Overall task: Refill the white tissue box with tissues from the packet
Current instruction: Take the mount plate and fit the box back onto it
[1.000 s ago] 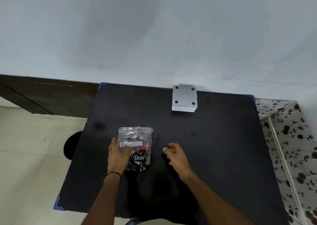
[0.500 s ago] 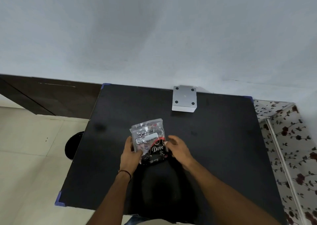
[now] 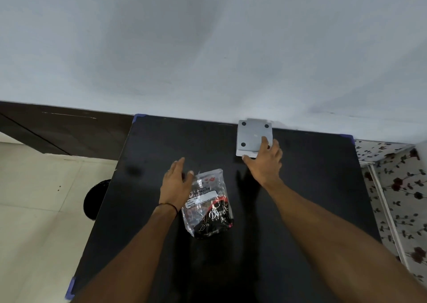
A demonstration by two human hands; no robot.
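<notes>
White square tissue box (image 3: 251, 136) sits upper centre on the black counter (image 3: 312, 198), against the wall. Right hand (image 3: 264, 164), fingers spread, rests on its near corner, likely to draw it closer. Left hand (image 3: 175, 185), fingers straight, flanks the clear-and-black plastic tissue packet (image 3: 209, 210), centre frame.
</notes>
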